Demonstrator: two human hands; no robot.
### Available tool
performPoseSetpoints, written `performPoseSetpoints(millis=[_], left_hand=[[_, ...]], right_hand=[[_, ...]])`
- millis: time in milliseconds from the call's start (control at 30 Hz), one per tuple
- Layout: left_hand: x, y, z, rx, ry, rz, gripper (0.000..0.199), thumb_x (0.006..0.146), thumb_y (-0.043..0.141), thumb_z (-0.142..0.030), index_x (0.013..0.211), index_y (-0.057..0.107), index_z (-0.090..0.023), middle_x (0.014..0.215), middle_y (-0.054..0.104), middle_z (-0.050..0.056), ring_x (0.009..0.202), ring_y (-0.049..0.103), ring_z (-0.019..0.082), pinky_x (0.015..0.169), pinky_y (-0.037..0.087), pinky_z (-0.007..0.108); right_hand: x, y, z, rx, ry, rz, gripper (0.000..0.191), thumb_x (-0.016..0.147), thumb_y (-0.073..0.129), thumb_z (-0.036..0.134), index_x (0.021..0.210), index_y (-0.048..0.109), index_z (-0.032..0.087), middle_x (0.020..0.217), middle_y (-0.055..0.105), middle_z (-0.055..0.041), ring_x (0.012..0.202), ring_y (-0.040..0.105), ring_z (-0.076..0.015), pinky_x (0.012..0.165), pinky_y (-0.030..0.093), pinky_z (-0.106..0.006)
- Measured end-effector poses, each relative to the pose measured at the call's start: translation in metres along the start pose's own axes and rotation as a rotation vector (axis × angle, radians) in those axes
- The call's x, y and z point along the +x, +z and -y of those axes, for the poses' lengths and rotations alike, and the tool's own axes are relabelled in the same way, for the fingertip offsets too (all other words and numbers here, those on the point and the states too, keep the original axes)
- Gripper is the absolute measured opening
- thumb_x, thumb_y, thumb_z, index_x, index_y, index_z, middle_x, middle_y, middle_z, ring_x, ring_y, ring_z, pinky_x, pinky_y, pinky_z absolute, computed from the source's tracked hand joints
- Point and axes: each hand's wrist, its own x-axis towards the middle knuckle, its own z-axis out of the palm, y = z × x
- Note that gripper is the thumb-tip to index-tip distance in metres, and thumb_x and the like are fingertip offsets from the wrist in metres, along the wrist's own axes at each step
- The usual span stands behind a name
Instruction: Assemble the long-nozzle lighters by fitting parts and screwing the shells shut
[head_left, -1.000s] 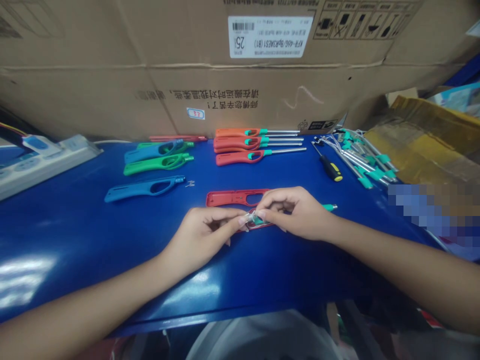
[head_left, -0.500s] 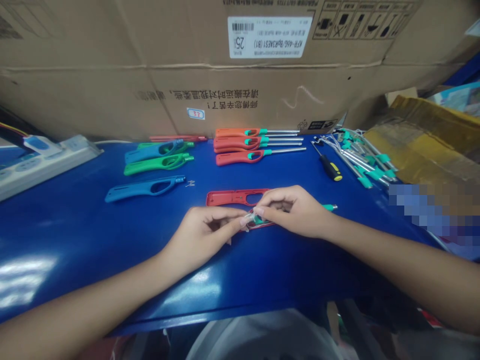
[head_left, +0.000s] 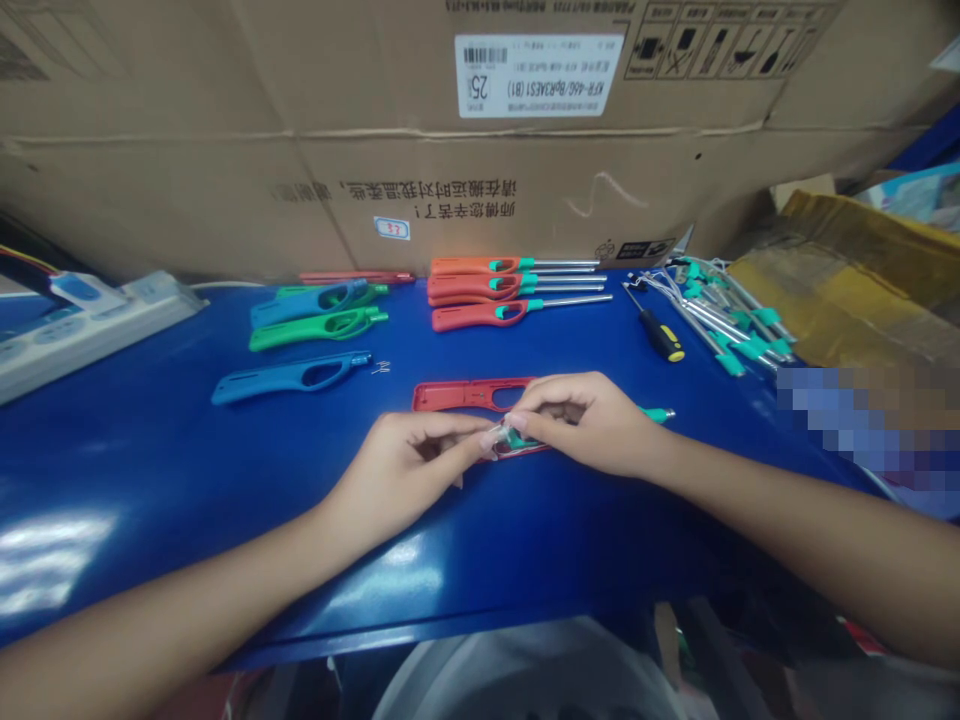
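Hardly anything has moved since the earlier frame: at most, the fingertips have shifted very slightly, and both arms hold the same pose. The left hand has its thumb and fingers clamped on a small clear piece. Right beside it, the right hand brings thumb and forefinger together at the far end of that piece; whether they pinch it or a wire, I cannot tell. Beneath the fingers, partly hidden, lies a red shell with green parts inside, and a green nozzle shows past the right wrist. Just behind, a second red shell lies on the blue counter with its inner side up.

Farther back are red and orange lighters with metal tubes. To their left, a blue shell lies near some tiny pins. To their right, a black-and-yellow screwdriver lies beside a pile of metal tubes with green fittings.
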Motion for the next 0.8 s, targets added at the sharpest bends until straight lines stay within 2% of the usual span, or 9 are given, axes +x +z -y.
performPoseSetpoints(millis=[67, 200, 333, 400, 500, 567, 800], left_hand=[[-0.001, -0.001, 0.002, 0.023, 0.031, -0.027, 0.022, 0.09, 0.071, -0.036, 0.101, 0.082, -0.02, 0.079, 0.078, 0.003, 0.057, 0.061, 0.011, 0.055, 0.05, 0.021], [-0.002, -0.008, 0.002, 0.192, 0.193, -0.077, 0.019, 0.093, 0.07, -0.036, 0.104, 0.082, -0.026, 0.087, 0.074, 0.003, 0.073, 0.064, 0.014, 0.067, 0.05, 0.024], [-0.002, -0.02, -0.002, 0.457, 0.326, -0.032, 0.019, 0.094, 0.068, -0.036, 0.106, 0.08, -0.028, 0.086, 0.073, 0.002, 0.08, 0.061, 0.016, 0.076, 0.047, 0.028], [-0.001, -0.024, -0.004, 0.496, 0.304, 0.0, 0.02, 0.093, 0.069, -0.039, 0.105, 0.079, -0.026, 0.083, 0.074, 0.001, 0.081, 0.061, 0.017, 0.076, 0.046, 0.028], [-0.001, -0.025, -0.003, 0.428, 0.182, 0.03, 0.023, 0.093, 0.068, -0.045, 0.099, 0.076, -0.024, 0.082, 0.073, 0.0, 0.077, 0.061, 0.015, 0.068, 0.046, 0.026], [-0.001, -0.024, -0.002, 0.41, 0.158, 0.037, 0.023, 0.092, 0.069, -0.045, 0.095, 0.074, -0.023, 0.083, 0.072, -0.001, 0.076, 0.061, 0.014, 0.065, 0.045, 0.025], [0.0, -0.022, 0.002, 0.486, 0.264, 0.053, 0.016, 0.094, 0.068, -0.038, 0.091, 0.074, -0.024, 0.083, 0.072, -0.001, 0.079, 0.061, 0.014, 0.07, 0.046, 0.025]], right_hand=[[0.0, -0.001, 0.001, 0.035, 0.013, -0.013, 0.029, 0.087, 0.069, 0.044, 0.083, 0.072, 0.016, 0.076, 0.066, -0.0032, 0.062, 0.054, -0.0107, 0.054, 0.042, -0.024], [0.0, -0.004, 0.005, 0.078, 0.047, -0.031, 0.03, 0.089, 0.067, 0.044, 0.085, 0.067, 0.015, 0.064, 0.058, 0.0025, 0.05, 0.043, -0.0067, 0.047, 0.034, -0.023], [0.0, -0.007, 0.006, 0.068, 0.053, -0.045, 0.03, 0.089, 0.067, 0.045, 0.089, 0.067, 0.014, 0.064, 0.056, 0.0034, 0.05, 0.041, -0.0067, 0.047, 0.032, -0.024], [0.0, -0.008, 0.005, 0.051, 0.058, -0.051, 0.031, 0.089, 0.066, 0.045, 0.09, 0.068, 0.014, 0.063, 0.055, 0.0037, 0.05, 0.04, -0.0067, 0.048, 0.032, -0.024], [0.0, -0.009, 0.004, 0.02, 0.054, -0.059, 0.03, 0.09, 0.065, 0.043, 0.091, 0.068, 0.014, 0.063, 0.056, 0.0034, 0.049, 0.041, -0.0065, 0.048, 0.033, -0.024], [0.0, -0.009, 0.004, 0.01, 0.045, -0.056, 0.029, 0.091, 0.064, 0.042, 0.091, 0.068, 0.014, 0.064, 0.057, 0.0031, 0.049, 0.042, -0.0063, 0.048, 0.034, -0.023], [0.0, -0.008, 0.006, 0.022, 0.025, -0.058, 0.026, 0.09, 0.064, 0.039, 0.09, 0.068, 0.013, 0.066, 0.057, 0.0031, 0.051, 0.042, -0.0061, 0.047, 0.033, -0.022]])
